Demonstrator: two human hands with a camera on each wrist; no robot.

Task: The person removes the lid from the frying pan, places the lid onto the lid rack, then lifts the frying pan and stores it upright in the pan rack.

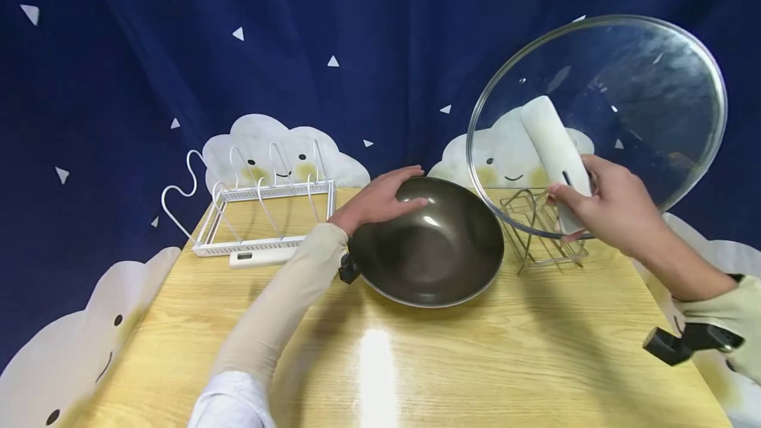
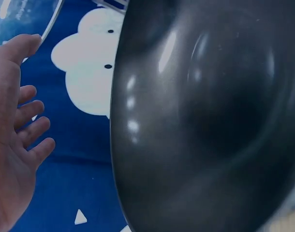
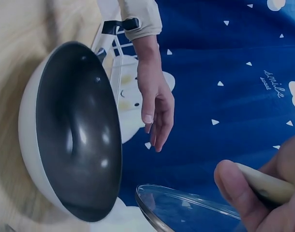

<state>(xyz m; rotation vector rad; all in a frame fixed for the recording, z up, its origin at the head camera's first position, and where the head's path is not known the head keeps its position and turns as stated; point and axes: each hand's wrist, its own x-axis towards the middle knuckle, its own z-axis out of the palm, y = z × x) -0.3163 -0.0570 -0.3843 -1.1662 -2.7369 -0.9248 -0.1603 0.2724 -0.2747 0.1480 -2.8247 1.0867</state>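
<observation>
A round glass lid (image 1: 648, 111) with a metal rim is held up on its side at the right of the head view. My right hand (image 1: 621, 207) grips its long white handle (image 1: 547, 131), thumb on the near side. On the table stands a wok (image 1: 436, 249), dark inside and pale outside, its white handle (image 1: 255, 257) pointing left. My left hand (image 1: 383, 200) is over the wok's far left rim in the head view, fingers relaxed and holding nothing. In the right wrist view the left hand (image 3: 157, 94) hangs apart from the wok (image 3: 80, 135).
A white wire rack (image 1: 261, 243) with curved dividers stands at the back left, just behind the wok's handle. Right of the wok, a small metal wire rack (image 1: 549, 259) sits partly behind the lid. A blue curtain (image 1: 380, 32) with clouds and triangles hangs behind the wooden table (image 1: 475, 362).
</observation>
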